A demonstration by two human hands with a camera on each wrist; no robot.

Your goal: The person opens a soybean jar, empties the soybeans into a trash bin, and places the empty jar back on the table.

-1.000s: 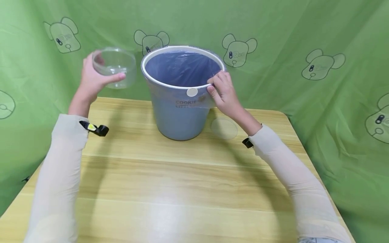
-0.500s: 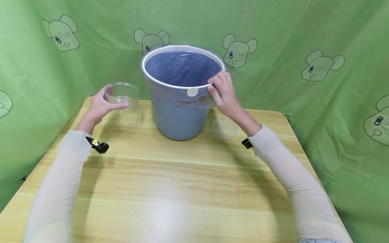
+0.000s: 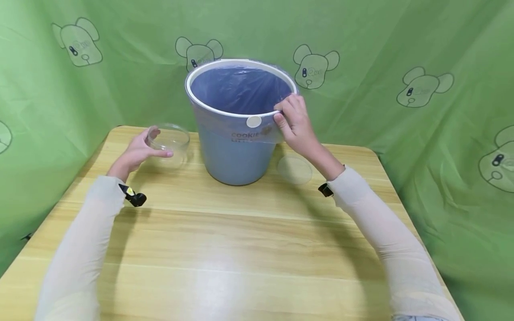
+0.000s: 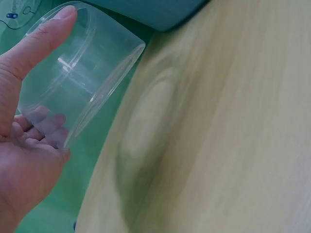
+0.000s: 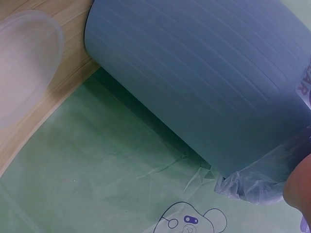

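Note:
My left hand (image 3: pixel 138 154) holds a clear round plastic container (image 3: pixel 176 139) by its side, thumb in front and fingers behind. The left wrist view shows the container (image 4: pixel 104 53) tilted close over the wooden table, its shadow beside it. To its right stands a blue trash bin (image 3: pixel 237 162) with a white rim, upright. My right hand (image 3: pixel 298 125) grips the bin's front right rim, thumb outside and fingers over the top. A transparent liner (image 3: pixel 237 84) covers the bin's inside and folds over the rim; its crumpled edge (image 5: pixel 252 187) hangs near my right hand.
A clear round lid (image 3: pixel 294 170) lies flat on the table (image 3: pixel 225 236), just right of the bin's base. Green cloth (image 3: pixel 361 53) printed with bear heads hangs behind and at both sides of the table. The bin stands near the table's back edge.
My left hand has lowered the container from beside the bin's rim to close over the table, a little to the right. My right hand has stayed on the rim.

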